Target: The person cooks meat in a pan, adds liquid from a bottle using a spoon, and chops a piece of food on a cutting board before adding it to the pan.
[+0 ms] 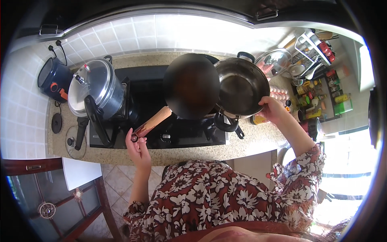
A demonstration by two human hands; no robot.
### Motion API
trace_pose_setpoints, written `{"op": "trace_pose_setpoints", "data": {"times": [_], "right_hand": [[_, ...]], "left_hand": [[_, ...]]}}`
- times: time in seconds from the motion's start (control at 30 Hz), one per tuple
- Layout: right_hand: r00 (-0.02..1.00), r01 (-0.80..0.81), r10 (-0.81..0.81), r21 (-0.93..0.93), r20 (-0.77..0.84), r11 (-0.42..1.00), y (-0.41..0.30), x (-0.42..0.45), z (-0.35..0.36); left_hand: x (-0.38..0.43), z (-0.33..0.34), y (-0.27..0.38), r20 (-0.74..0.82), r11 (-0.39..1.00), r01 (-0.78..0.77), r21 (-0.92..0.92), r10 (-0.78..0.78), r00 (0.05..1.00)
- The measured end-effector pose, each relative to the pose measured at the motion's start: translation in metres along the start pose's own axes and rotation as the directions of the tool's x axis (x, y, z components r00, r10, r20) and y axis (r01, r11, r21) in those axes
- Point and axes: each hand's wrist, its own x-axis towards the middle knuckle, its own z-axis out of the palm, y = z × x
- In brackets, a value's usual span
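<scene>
My left hand [139,146] is at the end of a wooden pan handle [154,120], its fingers around the ring at the tip. That handle leads to a round pan over the glass-topped gas hob [145,99]; a dark blurred disc hides most of the pan. My right hand [272,110] grips the rim of a deep metal pot [242,86] with black side handles. The pot is to the right of the pan, tilted so that its dark, shiny inside shows. Whether its bottom touches anything is hidden.
A pressure cooker [93,87] stands on the left burner, its long black handle towards me. Left of it are a blue appliance [54,78] and a glass lid [72,145]. At right are another glass lid [275,62], eggs [279,93], a utensil rack [314,45] and spice jars [311,96].
</scene>
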Motion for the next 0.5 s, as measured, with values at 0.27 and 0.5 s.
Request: {"op": "trace_pose_setpoints", "data": {"times": [0.27,0.5], "right_hand": [[0.999,-0.016,0.016,0.008,-0.047,1.0,-0.004,0.0,0.013],[0.998,-0.018,0.018,-0.001,-0.067,1.0,-0.009,0.003,0.006]], "left_hand": [[0.001,-0.004,-0.001,0.031,1.0,-0.006,0.01,0.005,0.999],[0.0,-0.003,-0.003,0.026,1.0,0.007,-0.008,-0.007,1.0]]}}
